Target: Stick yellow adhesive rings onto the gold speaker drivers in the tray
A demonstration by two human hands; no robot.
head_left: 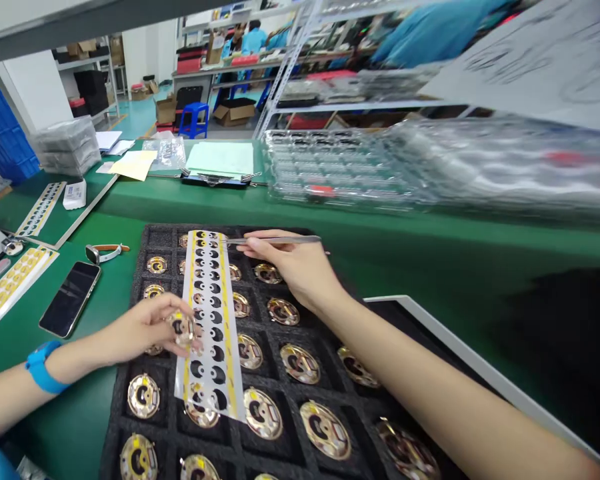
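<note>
My left hand [143, 325] pinches a round, gold-coloured watch part [182, 328] between thumb and fingers, over the left edge of a sticker strip [206, 333]. The strip is white and yellow with rows of black crescent shapes. It lies across a black foam tray [117, 407], whose cells hold similar round gold watch parts [300, 364]. In my right hand [293, 260] is a pair of metal tweezers [300, 239], held nearly level. Their tips point left to the top right of the strip; whether they grip a sticker is too small to tell.
Left of the tray lie a phone [71, 299], a wristwatch [105, 253] and a yellow sticker sheet [13, 287]. Behind stand a clipboard with pale green paper [220, 159] and clear plastic trays [340, 167]. A white-edged dark panel [430, 320] lies under my right forearm.
</note>
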